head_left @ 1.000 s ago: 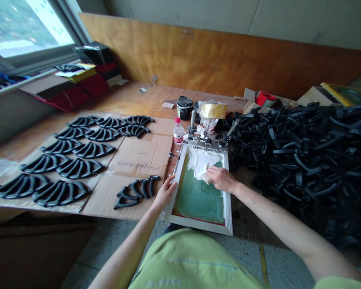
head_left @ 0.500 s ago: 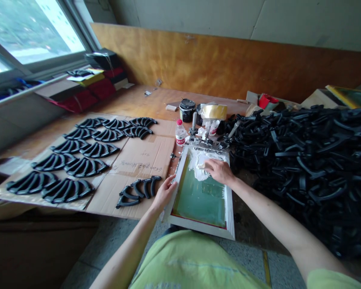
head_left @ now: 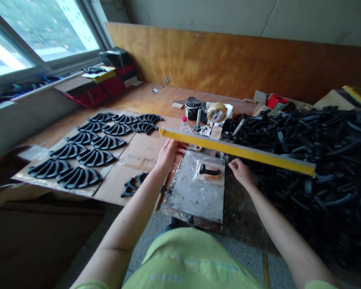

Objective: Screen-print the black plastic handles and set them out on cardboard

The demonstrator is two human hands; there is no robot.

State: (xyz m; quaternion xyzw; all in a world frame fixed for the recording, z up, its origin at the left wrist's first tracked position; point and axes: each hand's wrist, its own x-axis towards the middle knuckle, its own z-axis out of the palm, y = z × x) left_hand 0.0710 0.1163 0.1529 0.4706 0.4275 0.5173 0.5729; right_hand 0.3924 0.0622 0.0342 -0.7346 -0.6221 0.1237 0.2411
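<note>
The printing screen frame (head_left: 237,151) is tilted up on its far hinge and shows edge-on as a long yellow bar. My left hand (head_left: 167,154) grips its left side from below. Under it lies the grey base plate (head_left: 195,196) with one black curved handle (head_left: 209,170) on an orange jig. My right hand (head_left: 241,171) hovers just right of that handle at the plate's edge, fingers loosely apart and holding nothing.
A big heap of black handles (head_left: 313,136) fills the right. Rows of handles (head_left: 87,152) lie on cardboard (head_left: 138,154) at left, a small group (head_left: 132,186) near my left arm. An ink can (head_left: 193,107), tape roll (head_left: 216,112) and bottle (head_left: 184,122) stand behind the screen.
The screen lay flat with my right hand wiping white ink over it. Now the screen is swung up by my left hand, baring the plate, and my right hand has come off it.
</note>
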